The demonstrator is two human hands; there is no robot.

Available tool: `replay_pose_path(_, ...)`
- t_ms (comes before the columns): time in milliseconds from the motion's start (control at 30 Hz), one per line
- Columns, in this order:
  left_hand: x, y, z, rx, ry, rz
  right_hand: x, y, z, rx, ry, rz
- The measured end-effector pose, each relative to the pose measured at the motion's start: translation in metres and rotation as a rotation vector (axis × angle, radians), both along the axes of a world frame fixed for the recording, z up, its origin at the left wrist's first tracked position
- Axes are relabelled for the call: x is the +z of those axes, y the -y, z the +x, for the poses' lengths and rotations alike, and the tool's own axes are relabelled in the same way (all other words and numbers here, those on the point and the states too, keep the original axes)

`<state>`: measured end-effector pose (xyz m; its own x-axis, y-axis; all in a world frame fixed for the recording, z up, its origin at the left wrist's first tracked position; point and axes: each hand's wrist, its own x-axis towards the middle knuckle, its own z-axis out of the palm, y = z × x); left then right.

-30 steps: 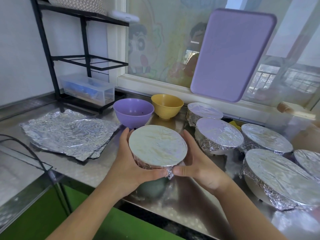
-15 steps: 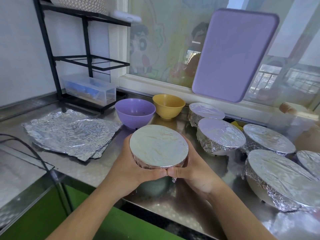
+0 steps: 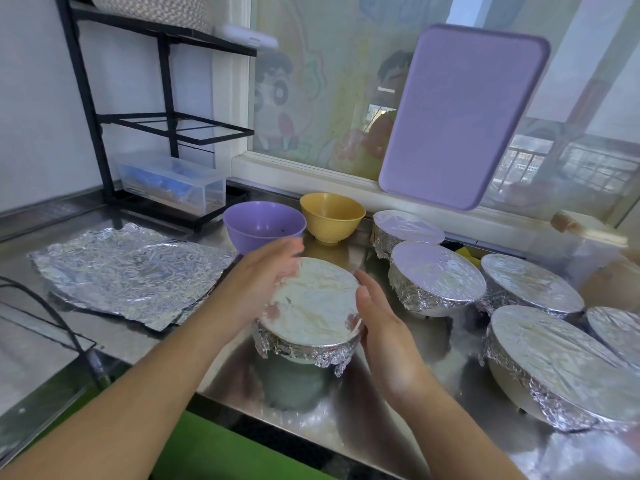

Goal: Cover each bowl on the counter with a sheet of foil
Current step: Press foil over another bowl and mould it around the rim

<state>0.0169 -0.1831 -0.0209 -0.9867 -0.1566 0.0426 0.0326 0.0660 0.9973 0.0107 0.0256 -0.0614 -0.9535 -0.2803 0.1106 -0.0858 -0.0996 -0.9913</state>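
Right at the near middle of the steel desk (image 3: 173, 341) stands the foil-covered bowl (image 3: 308, 313), its foil drawn flat over the rim and crimped down the sides; only a sliver of the bowl's pale wall shows under the crumpled edge. The left hand (image 3: 263, 282) hovers at the bowl's far-left rim, fingers straight and blurred, so whether they touch the foil cannot be told. The right hand (image 3: 381, 327) stands just beside the right rim, fingers straight and apart, its grip closed on nothing.

Left of the bowl lies a stack of crinkled foil sheets (image 3: 131, 271). Beyond it, a purple bowl (image 3: 265, 223) and a yellow bowl (image 3: 332, 214) stand uncovered, side by side. To the right, several more bowls wear foil: one far (image 3: 405, 226), one nearer (image 3: 436, 275), another (image 3: 530, 285) further right, and a large one (image 3: 561, 365) at near right. A last covered bowl (image 3: 616, 327) is cut off by the right edge.

A purple cutting board (image 3: 464, 112) leans against the window. A clear plastic box (image 3: 173, 181) sits under the black rack (image 3: 90, 109); its blue contents are hard to make out.
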Motion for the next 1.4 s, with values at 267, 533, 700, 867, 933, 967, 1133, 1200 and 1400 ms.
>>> replay_pose_path(267,-0.017,0.003,-0.005,0.000,-0.029,0.203,-0.010,0.008,-0.002,-0.087,-0.049,0.003)
replay_pose_path(533,-0.023,-0.011,0.000,0.166,-0.012,0.515,-0.012,0.029,0.001,-0.222,0.082,-0.227)
replay_pose_path(700,-0.037,-0.023,0.004,0.291,-0.036,0.689,-0.008,0.037,0.005,-0.240,0.212,-0.364)
replay_pose_path(867,-0.041,-0.026,0.021,0.343,-0.087,0.530,-0.006,0.030,0.002,-0.238,0.229,-0.372)
replay_pose_path(933,-0.041,-0.029,0.031,0.353,-0.167,0.499,-0.002,0.029,0.001,-0.263,0.236,-0.395)
replay_pose_path(967,-0.042,-0.031,0.036,0.343,-0.207,0.465,0.000,0.029,0.001,-0.268,0.234,-0.400)
replay_pose_path(1133,-0.048,-0.051,0.048,0.401,-0.193,0.246,0.005,0.037,0.010,-0.297,0.234,-0.388)
replay_pose_path(1200,-0.046,-0.057,0.051,0.421,-0.171,0.219,0.007,0.038,0.013,-0.297,0.227,-0.402)
replay_pose_path(1400,-0.038,-0.047,0.063,0.242,-0.182,0.117,0.000,0.028,0.011,-0.223,0.138,-0.248)
